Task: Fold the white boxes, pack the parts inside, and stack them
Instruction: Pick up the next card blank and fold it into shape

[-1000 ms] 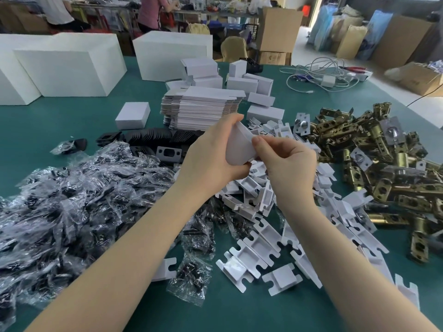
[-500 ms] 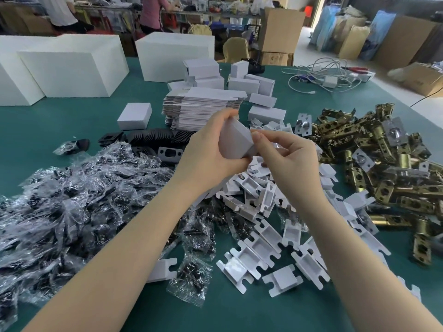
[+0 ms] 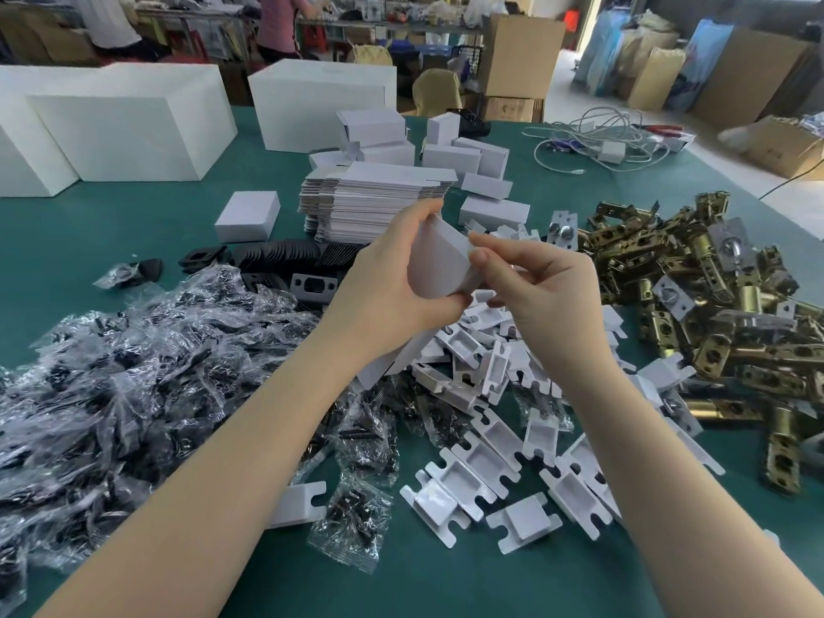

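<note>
A small white box (image 3: 439,260) is held up above the table's middle. My left hand (image 3: 392,283) grips it from the left, fingers curled over its top and thumb under it. My right hand (image 3: 530,283) pinches the box's right end with thumb and forefinger. Behind the hands lies a stack of flat box blanks (image 3: 374,202). Folded white boxes (image 3: 468,158) are piled beyond it. White plastic inserts (image 3: 481,466) lie below the hands, brass latch parts (image 3: 713,314) at the right, and bagged screws (image 3: 111,376) at the left.
Large white blocks (image 3: 129,131) stand at the back left of the green table (image 3: 89,243). A lone small box (image 3: 247,216) and black plates (image 3: 285,256) lie left of the blanks. White cables (image 3: 597,145) sprawl at the back right. People work at far benches.
The box has turned in my hands, showing a wider face. My right fingers have shifted along its right end. Both hands stay at the same spot over the inserts.
</note>
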Action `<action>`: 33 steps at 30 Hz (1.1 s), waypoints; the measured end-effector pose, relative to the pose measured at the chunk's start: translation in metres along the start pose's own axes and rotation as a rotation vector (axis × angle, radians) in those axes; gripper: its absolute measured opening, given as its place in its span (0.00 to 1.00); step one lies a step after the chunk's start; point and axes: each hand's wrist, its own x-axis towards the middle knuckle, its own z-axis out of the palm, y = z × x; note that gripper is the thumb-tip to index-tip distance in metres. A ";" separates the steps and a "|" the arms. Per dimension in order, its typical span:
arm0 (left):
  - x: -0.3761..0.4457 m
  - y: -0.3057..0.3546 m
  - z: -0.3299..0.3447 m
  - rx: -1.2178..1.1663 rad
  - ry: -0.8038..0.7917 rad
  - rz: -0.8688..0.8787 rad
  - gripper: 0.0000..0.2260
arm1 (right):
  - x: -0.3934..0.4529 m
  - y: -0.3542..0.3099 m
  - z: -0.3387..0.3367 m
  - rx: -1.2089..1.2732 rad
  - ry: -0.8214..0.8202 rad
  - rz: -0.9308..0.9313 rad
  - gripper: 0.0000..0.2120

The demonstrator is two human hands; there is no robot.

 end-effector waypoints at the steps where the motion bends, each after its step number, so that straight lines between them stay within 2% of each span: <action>1: 0.000 0.001 0.000 -0.021 -0.010 -0.004 0.40 | 0.000 0.000 -0.001 -0.005 0.000 -0.017 0.11; 9: 0.004 0.001 -0.003 -0.290 -0.169 -0.136 0.36 | 0.003 0.000 -0.003 -0.002 -0.087 -0.093 0.17; 22: 0.003 0.001 -0.006 -0.270 -0.227 -0.127 0.37 | 0.002 0.002 -0.008 -0.032 -0.054 -0.042 0.11; 27: 0.003 0.004 -0.007 -0.289 -0.223 -0.127 0.35 | 0.002 -0.002 -0.007 0.068 -0.075 -0.022 0.14; 33: 0.001 0.007 -0.007 -0.267 -0.207 -0.114 0.37 | 0.002 -0.002 -0.006 -0.005 -0.054 -0.041 0.14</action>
